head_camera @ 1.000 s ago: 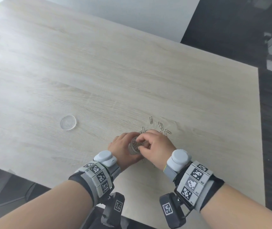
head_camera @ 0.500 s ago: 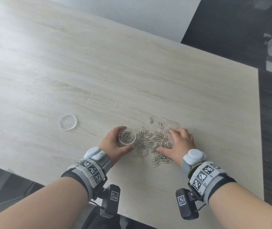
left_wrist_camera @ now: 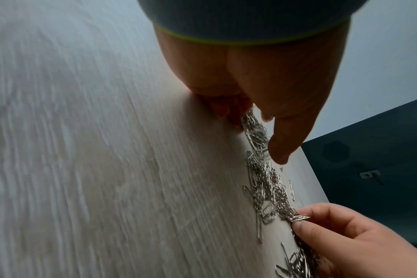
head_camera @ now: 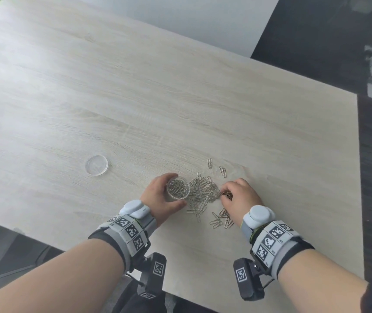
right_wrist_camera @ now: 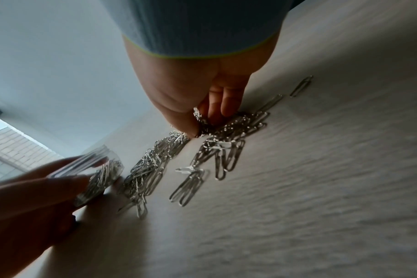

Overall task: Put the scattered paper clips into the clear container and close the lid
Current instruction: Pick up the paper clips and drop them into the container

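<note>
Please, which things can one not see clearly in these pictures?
- Clear container, left wrist view: hidden behind the left hand.
- Clips pinched by the right hand: their number, fingers cover them in every view.
- Lid: only the head view shows it.
- Container's fill level: right wrist view is blurred there.

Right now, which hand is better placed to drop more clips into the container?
Right. The right hand already pinches a bunch from the paper clips, while the left hand holds the open container.
</note>
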### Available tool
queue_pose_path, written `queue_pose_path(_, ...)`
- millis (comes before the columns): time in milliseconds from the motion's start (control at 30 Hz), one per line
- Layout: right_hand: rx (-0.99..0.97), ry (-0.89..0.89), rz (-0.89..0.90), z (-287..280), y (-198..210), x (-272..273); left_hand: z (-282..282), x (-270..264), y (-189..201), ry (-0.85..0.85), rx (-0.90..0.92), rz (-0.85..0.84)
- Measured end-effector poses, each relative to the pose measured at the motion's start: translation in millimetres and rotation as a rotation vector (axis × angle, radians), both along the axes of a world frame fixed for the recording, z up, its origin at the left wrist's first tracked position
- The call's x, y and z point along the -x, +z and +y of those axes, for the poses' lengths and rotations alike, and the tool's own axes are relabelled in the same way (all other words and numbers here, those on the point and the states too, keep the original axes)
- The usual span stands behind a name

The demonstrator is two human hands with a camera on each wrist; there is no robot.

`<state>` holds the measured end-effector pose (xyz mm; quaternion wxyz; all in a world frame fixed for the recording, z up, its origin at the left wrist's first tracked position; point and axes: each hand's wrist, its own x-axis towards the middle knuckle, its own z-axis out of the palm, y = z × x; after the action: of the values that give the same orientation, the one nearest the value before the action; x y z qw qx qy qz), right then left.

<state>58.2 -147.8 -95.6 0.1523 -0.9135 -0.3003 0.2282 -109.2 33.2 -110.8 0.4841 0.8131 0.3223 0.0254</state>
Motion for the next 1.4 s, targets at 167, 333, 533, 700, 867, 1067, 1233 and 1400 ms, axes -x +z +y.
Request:
queue_pose_path(167, -0.084, -0.103, 0.058, 5.5, 3.8, -3.5, -0.5, -1.2, 3.5, -0.010, 0.005, -0.012)
queue_pose_path(333, -0.202, -0.195, 0.117, 17.9, 15.4, 5.2, -0.4, 0.5, 3.1, -0.007, 0.000, -0.020)
queue_pose_path(533, -0.345, -0.135, 0.201, 52.9, 35.1, 27.4, 0.6, 0.8, 1.0, -0.015, 0.015, -0.028)
queue_pose_path(700, -0.328, 0.017, 0.200, 74.1, 36.0, 44.4, 2.2, 1.1, -2.6, -0.027, 0.011, -0.027)
queue_pose_path(867, -0.282, 0.083, 0.249, 77.7, 36.8, 47.3, 2.9, 0.9, -1.1, -0.043, 0.017, -0.030)
queue_pose_path(1067, -0.281, -0.044, 0.043, 65.1, 30.1, 6.5, 7.1, 4.5, -3.6, 0.031, 0.091, -0.051)
queue_pose_path(1233, 0.095, -0.066, -0.047, 54.5, 8.0, -26.2, 9.7, 5.6, -4.2, 0.092, 0.144, -0.072)
queue_pose_path(1400, 0.157, 0.229, -0.127, 61.3, 9.9, -22.6, 11.2, 6.3, -3.1, 0.097, 0.191, -0.088)
